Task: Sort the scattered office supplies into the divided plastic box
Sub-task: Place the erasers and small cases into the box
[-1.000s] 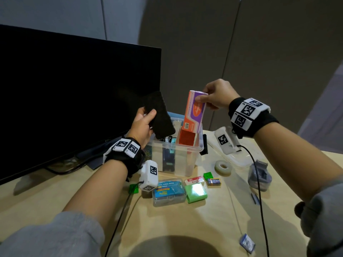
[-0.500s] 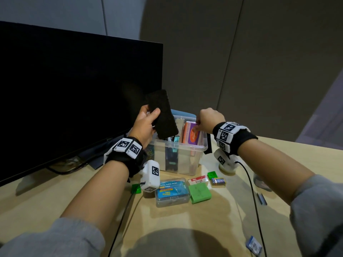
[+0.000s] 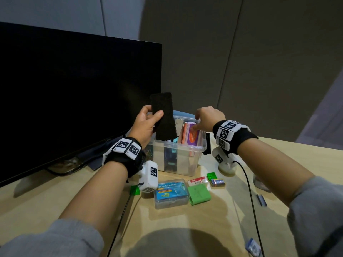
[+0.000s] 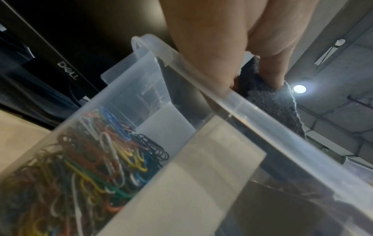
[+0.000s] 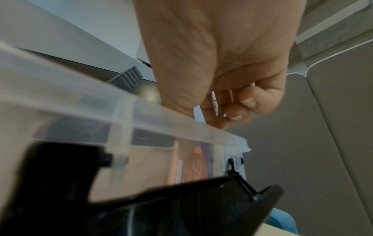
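The lower end of the black pad (image 3: 163, 115) is hidden behind the box wall (image 3: 178, 158) below the left fingers (image 3: 157, 115). Beneath the right fingers (image 3: 194, 127), the orange-purple carton (image 3: 192, 136) is partly covered, its print too blurred to be read. The right fingertips are cut off behind the rim in the right wrist view.

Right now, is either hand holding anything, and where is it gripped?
The left hand holds a black textured pad by its left edge, thumb in front. The right hand reaches into the clear plastic box at the orange-purple packet; whether it grips it cannot be told.

head looks down; wrists underneath box (image 3: 178, 154).
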The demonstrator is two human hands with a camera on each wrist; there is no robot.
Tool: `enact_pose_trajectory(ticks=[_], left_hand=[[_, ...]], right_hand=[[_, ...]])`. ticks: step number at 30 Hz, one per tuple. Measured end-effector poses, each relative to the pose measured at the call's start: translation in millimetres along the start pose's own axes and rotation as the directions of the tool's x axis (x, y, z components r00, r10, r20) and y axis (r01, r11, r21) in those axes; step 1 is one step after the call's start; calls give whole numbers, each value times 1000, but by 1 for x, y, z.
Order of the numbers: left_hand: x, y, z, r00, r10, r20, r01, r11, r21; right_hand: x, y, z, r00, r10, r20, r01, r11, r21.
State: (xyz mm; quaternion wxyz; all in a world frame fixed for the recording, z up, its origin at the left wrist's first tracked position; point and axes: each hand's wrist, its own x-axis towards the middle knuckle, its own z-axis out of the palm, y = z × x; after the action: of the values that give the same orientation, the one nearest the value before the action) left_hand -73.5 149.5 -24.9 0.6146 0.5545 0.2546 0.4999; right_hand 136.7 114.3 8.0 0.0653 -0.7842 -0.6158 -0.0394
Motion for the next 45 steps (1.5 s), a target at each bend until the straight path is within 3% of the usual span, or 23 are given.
enact_pose_trajectory(ticks=[11, 13, 15, 18, 21, 23, 26, 28, 33, 36, 39, 42, 45], left_hand=[[-1, 0, 1, 999, 31, 17, -31, 999, 26], [-1, 0, 1, 999, 31, 18, -32, 999, 21], [-1, 1, 1, 999, 38, 13, -38, 999, 28], [-1, 2, 2, 999, 37, 21, -37, 999, 36], [-3, 5, 2, 997, -3, 73, 0, 999, 40], [-4, 8, 2, 993, -41, 112, 35, 998, 51], [-5, 11, 3, 984, -92, 151, 81, 994, 80], [-4, 12, 3, 980, -109, 166, 92, 990, 104], [1, 10, 2, 973, -153, 170, 129, 981, 143], [-1, 11, 4, 979, -99, 177, 74, 986, 147], [-3, 12, 5, 988, -43, 150, 33, 997, 66], [-3, 9, 6, 994, -30, 108, 15, 990, 138], [-2, 5, 4, 993, -5, 114, -24, 967, 252]], right_hand=[[-1, -7, -1, 995, -91, -50, 91, 996, -4], [-2, -7, -8, 988, -104, -118, 125, 974, 187], [-5, -9, -16, 965, -84, -247, 190, 875, 446], [-10, -16, -29, 916, -176, -361, 369, 726, 580], [-14, -26, -40, 869, -393, -301, 493, 743, 453], [-14, -30, -44, 807, -514, -291, 578, 790, 207], [-16, -37, -45, 711, -658, -246, 652, 749, -120], [-17, -37, -47, 685, -692, -228, 678, 720, -150], [-16, -31, -60, 693, -706, -143, 711, 703, -21], [-14, -30, -62, 699, -688, -195, 707, 706, 47], [-11, -25, -72, 787, -533, -309, 604, 767, 215], [-10, -18, -79, 890, -311, -334, 441, 774, 455], [-10, -7, -84, 924, -177, -339, 351, 744, 569]])
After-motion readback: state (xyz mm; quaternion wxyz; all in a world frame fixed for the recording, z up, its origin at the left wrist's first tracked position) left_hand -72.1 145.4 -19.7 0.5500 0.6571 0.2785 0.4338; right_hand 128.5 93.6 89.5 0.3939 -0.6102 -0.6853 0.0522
